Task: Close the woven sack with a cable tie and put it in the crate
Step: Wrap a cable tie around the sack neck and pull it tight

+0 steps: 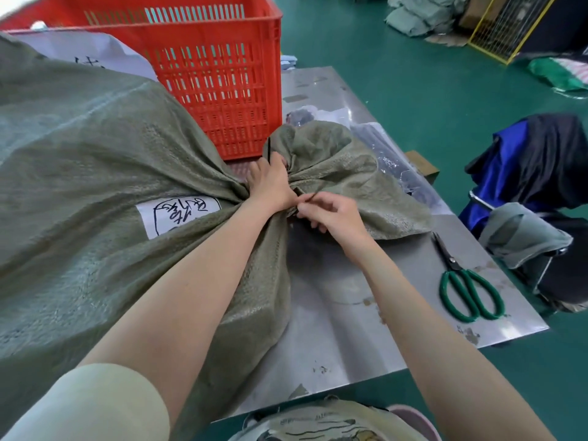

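Both hands work a black cable tie at the gathered neck of a grey-green woven sack.

The woven sack [105, 160], coarse plastic weave with a matte, crinkled surface and a white hand-lettered label [178, 214], lies bulging on a scuffed sheet-metal table [343, 338], its mouth bunched into radiating pleats. The left hand [270, 189] is clamped around that neck, with one stiff end of the cable tie [269, 149] standing up beside its fingers. The right hand [331, 213] pinches the tie's other thin end between thumb and forefinger. Just behind the sack stands the red slotted plastic crate [219, 81]. Green-handled scissors [464, 288] lie closed at the table's right edge.
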Demonstrator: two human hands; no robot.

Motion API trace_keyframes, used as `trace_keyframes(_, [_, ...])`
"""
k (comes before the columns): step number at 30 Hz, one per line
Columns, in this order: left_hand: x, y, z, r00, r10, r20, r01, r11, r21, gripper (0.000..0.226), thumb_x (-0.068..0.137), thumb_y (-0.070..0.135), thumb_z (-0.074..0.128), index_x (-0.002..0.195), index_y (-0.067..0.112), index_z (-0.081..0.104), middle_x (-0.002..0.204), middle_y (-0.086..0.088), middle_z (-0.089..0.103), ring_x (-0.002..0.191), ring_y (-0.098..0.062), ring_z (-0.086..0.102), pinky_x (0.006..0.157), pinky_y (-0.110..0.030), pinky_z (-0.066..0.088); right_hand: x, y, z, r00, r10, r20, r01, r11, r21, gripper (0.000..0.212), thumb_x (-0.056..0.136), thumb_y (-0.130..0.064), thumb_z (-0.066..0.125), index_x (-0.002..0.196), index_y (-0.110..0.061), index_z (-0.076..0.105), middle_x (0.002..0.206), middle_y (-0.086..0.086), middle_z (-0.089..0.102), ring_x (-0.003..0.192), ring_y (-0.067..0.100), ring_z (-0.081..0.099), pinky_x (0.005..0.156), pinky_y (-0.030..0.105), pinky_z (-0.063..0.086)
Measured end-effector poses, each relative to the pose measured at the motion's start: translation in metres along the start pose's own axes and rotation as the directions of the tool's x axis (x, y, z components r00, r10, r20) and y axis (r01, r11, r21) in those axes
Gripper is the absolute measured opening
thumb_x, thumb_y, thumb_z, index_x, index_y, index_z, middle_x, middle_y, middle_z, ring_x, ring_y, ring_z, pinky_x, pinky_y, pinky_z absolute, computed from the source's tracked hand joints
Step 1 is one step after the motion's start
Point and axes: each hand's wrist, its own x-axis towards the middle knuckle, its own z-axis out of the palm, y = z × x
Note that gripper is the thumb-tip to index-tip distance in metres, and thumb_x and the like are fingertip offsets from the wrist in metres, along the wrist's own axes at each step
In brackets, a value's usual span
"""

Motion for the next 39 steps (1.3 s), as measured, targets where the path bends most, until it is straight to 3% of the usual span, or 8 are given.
trace_keyframes(7, [0.004,-0.012,0.007,0.987,0.063,0.145,-0.073,0.995,0.067,0.042,0.075,0.018,0.058,0.112,0.012,0.041,0.116,-0.016,0.048,0.118,-0.04,0.042,0.103,-0.046,0.029,0.029,-0.008,0.022,0.956,-0.227,-0.187,0.184,0.957,-0.223,0.023,0.087,-0.021,0.063,0.095,-0.001,0.071,0.076,-0.007,0.055,0.072,0.006,0.05,0.073,0.021,0.038])
trace_keyframes(11, [-0.007,-0.012,-0.006,0.947,0.077,0.311,-0.009,0.976,-0.216,0.029,0.07,0.005,0.058,0.091,0.018,0.043,0.097,-0.011,0.049,0.114,-0.027,0.043,0.105,-0.036,0.024,0.036,0.004,0.022,0.979,-0.096,-0.179,0.09,0.995,-0.042,0.016,0.09,-0.014,0.057,0.088,-0.003,0.068,0.062,-0.011,0.06,0.055,-0.007,0.05,0.06,0.012,0.037])
trace_keyframes(13, [-0.012,-0.008,-0.016,0.927,0.053,0.371,0.126,0.888,-0.443,0.024,0.059,0.004,0.056,0.072,0.017,0.041,0.077,-0.003,0.047,0.083,-0.019,0.048,0.079,-0.027,0.038,0.038,0.01,0.019,0.979,-0.059,-0.193,0.056,0.998,-0.019,0.016,0.09,-0.011,0.056,0.089,-0.002,0.068,0.061,-0.013,0.059,0.053,-0.009,0.049,0.059,0.01,0.038])
trace_keyframes(15, [-0.013,-0.003,-0.024,0.949,0.017,0.316,0.181,0.79,-0.586,0.019,0.059,0.005,0.05,0.059,0.016,0.035,0.061,0.001,0.039,0.059,-0.011,0.038,0.054,-0.019,0.033,0.038,0.014,0.016,0.981,-0.003,-0.193,0.011,0.999,0.04,0.017,0.09,-0.01,0.056,0.093,0.001,0.069,0.066,-0.004,0.058,0.061,-0.004,0.051,0.064,0.015,0.04])
trace_keyframes(20, [-0.012,-0.01,-0.022,0.989,0.098,0.108,0.034,0.564,-0.825,0.03,0.068,-0.005,0.045,0.055,0.02,0.037,0.056,0.002,0.031,0.043,-0.004,0.031,0.048,-0.02,0.027,0.033,0.024,0.015,0.985,0.034,-0.169,-0.026,0.998,0.048,0.027,0.084,0.006,0.058,0.11,0.004,0.063,0.069,-0.002,0.057,0.054,-0.006,0.055,0.06,0.004,0.045])
trace_keyframes(30, [-0.023,-0.007,-0.034,0.92,0.364,0.147,0.081,0.19,-0.978,0.069,0.082,-0.009,0.035,0.121,0.047,0.045,0.148,-0.013,0.034,0.07,-0.004,0.045,0.063,-0.022,0.032,0.019,0.016,0.015,0.978,0.1,-0.182,-0.03,0.935,0.354,0.017,0.095,-0.009,0.048,0.084,-0.013,0.06,0.064,0.009,0.05,0.035,0.002,0.052,0.042,0.012,0.047])
trace_keyframes(34, [-0.02,-0.013,-0.033,0.92,0.316,0.234,0.26,-0.041,-0.965,0.037,0.063,-0.005,0.037,0.056,0.026,0.056,0.102,0.001,0.064,0.065,-0.008,0.049,0.059,-0.024,0.034,0.018,0.022,0.016,0.975,0.127,-0.181,-0.044,0.914,0.402,0.015,0.095,-0.002,0.044,0.091,-0.01,0.057,0.067,0.006,0.052,0.037,0.003,0.056,0.046,0.011,0.049])
trace_keyframes(39, [-0.014,-0.013,-0.024,0.872,0.332,0.358,0.388,-0.025,-0.921,0.015,0.079,0.011,0.029,0.075,0.02,0.04,0.083,0.003,0.074,0.061,-0.009,0.042,0.062,-0.025,0.032,0.018,0.023,0.018,0.972,0.113,-0.205,-0.004,0.883,0.469,0.014,0.093,0.004,0.044,0.1,-0.008,0.048,0.069,0.01,0.055,0.038,0.005,0.058,0.048,0.014,0.052])
